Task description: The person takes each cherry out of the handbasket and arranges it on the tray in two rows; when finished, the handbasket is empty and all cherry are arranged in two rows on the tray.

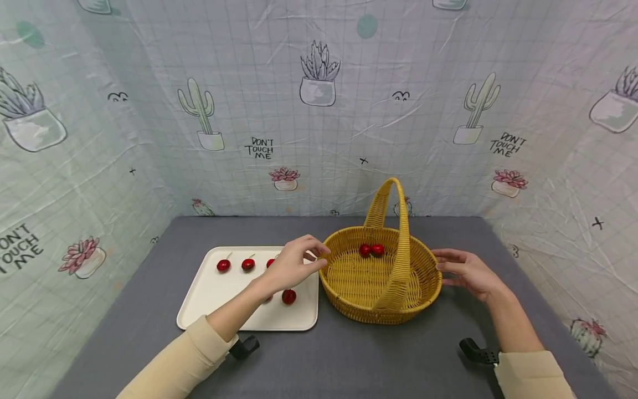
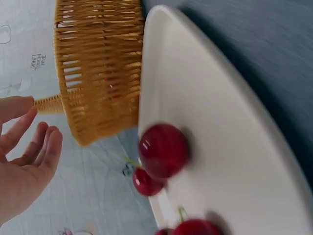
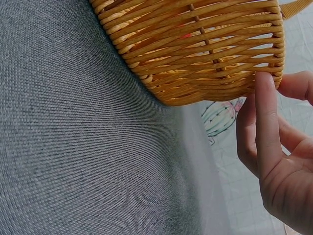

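Note:
Just off the left rim of a yellow wicker basket (image 1: 349, 277), my left hand (image 1: 294, 263) hovers over the tray's right side. In the left wrist view its fingers (image 2: 51, 147) are loosely bent and apart, with nothing between them. My right hand (image 1: 468, 271) is at the basket's right side. The right wrist view has one fingertip (image 3: 265, 83) against the outer weave, near the rim. Two red cherries (image 1: 377, 250) lie together inside the basket at the back. Several more, including a cherry (image 1: 289, 297), are on the white tray (image 1: 199, 305), some partly hidden by my left arm.
The tray stands left of the basket on a grey cloth-covered table (image 1: 319, 360). A tall arched handle (image 1: 402, 244) rises over the basket. Printed fabric (image 1: 329, 138) hangs behind the table and along both sides. Black wrist mounts (image 1: 244, 347) sit by both sleeves.

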A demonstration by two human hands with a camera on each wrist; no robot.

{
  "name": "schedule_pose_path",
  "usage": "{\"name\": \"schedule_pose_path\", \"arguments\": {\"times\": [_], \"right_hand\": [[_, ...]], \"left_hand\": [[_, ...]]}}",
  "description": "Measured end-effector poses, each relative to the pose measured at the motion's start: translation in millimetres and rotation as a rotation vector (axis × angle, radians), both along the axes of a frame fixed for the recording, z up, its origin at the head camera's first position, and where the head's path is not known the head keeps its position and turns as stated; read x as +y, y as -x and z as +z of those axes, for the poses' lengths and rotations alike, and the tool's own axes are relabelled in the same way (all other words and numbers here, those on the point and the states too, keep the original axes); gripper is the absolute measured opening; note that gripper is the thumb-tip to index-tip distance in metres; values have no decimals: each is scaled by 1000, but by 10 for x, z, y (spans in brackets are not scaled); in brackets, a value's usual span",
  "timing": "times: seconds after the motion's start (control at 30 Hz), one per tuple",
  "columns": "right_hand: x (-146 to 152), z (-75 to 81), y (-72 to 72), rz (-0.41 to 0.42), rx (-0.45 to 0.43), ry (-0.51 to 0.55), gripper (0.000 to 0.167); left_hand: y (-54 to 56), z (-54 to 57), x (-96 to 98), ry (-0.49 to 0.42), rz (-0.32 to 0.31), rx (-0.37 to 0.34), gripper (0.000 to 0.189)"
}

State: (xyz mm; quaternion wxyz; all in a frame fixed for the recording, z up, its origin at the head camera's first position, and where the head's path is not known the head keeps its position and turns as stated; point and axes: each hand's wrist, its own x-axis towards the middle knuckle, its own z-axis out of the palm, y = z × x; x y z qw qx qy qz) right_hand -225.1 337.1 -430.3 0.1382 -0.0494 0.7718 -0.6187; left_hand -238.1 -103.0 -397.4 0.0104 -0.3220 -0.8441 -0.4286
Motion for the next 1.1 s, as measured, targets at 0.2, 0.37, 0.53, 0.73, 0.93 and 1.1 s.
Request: {"name": "schedule_pose_path", "arguments": {"times": [0.2,0.37,0.53,0.73,0.93,1.1], "right_hand": [[-8,22,6,0,4,-2,64],[-9,18,13,5,1,-7,63],[-15,17,26,10,8,-1,63],[-15,17,28,11,5,-3,63],[-1,-2,12,1,-3,-10,63],[10,-26,9,4,-6,-1,63]], "left_hand": [[94,19,240,0,-47,4,17],[189,-13,426,9,-37,-4,17],[278,-17,584,1,-31,-35,18],[368,-63,748,54,-12,-79,20],[476,-145,869,148,10,-94,25],[550,-180,902,188,3,-109,30]]}}
